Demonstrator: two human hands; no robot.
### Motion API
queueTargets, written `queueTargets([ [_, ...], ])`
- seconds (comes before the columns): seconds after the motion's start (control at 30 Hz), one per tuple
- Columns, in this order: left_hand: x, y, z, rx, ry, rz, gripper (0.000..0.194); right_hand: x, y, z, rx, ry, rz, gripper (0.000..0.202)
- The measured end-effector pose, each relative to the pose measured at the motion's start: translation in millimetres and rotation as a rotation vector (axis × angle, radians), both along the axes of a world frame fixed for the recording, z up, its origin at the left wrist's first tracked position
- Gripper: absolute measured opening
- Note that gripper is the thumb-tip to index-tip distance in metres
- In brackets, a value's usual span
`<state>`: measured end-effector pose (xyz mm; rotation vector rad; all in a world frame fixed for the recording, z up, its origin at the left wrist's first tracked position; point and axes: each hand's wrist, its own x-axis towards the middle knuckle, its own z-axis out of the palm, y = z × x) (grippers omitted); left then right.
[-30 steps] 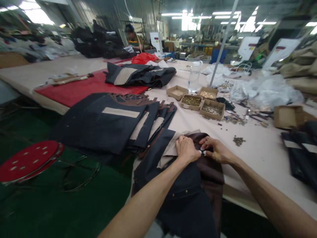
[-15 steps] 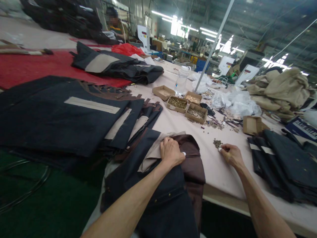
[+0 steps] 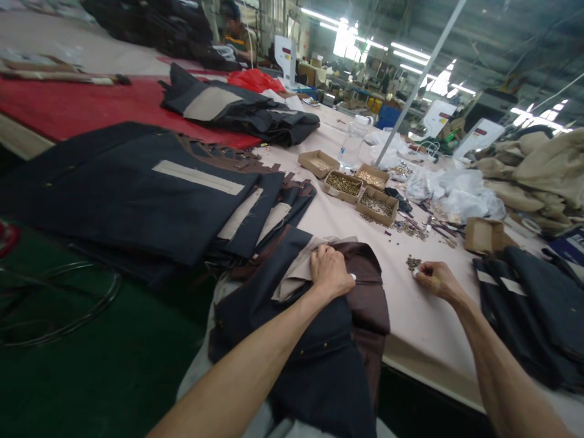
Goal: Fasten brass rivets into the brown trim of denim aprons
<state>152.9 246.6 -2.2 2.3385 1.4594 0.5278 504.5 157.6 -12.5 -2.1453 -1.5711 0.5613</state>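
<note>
A dark navy garment point(image 3: 292, 328) with a brown lining point(image 3: 367, 267) and a beige pocket piece point(image 3: 292, 277) hangs over the table's front edge and my lap. My left hand point(image 3: 331, 271) is closed on the garment's upper part, its fingers curled over the beige and brown cloth. On the table to the right lies a small pile of brass-coloured metal fasteners point(image 3: 413, 263). My right hand point(image 3: 435, 280) pinches at the pile's near right edge; whatever sits between its fingertips is too small to make out. White coverings show on both thumbs.
Stacked dark garment pieces point(image 3: 137, 194) lie on the left, folded ones point(image 3: 538, 310) on the right. Cardboard boxes of metal fasteners point(image 3: 343, 193) stand beyond my hands, near a clear plastic jug point(image 3: 352, 146) and a metal pole point(image 3: 415, 91). A person point(image 3: 237, 33) is at the back left.
The view has turned a little to the left, so everything sits further right in the picture. Both hands keep nearly the same places, the left on the garment, the right at the pile.
</note>
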Motion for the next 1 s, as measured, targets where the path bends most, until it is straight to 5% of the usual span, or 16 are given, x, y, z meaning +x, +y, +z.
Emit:
queueTargets([
  [0.27, -3, -3, -5.4, -0.036, 0.035, -0.034, 0.023, -14, -9, 4.2, 0.032, -0.236, 0.040, 0.025],
  [0.43, -4, -7, -4.9, -0.040, 0.028, -0.055, 0.023, -91, -4, 19.4, 0.158, -0.136, 0.215, 0.019],
  [0.6, -8, -9, 0.2, -0.051, 0.000, -0.055, 0.026, -158, 12, 13.0, 0.159, -0.070, 0.496, 0.010],
  [1.0, -10, -8, -6.2, -0.023, -0.080, -0.058, 0.031, -164, 13, 5.1, 0.167, -0.016, 0.575, 0.011],
])
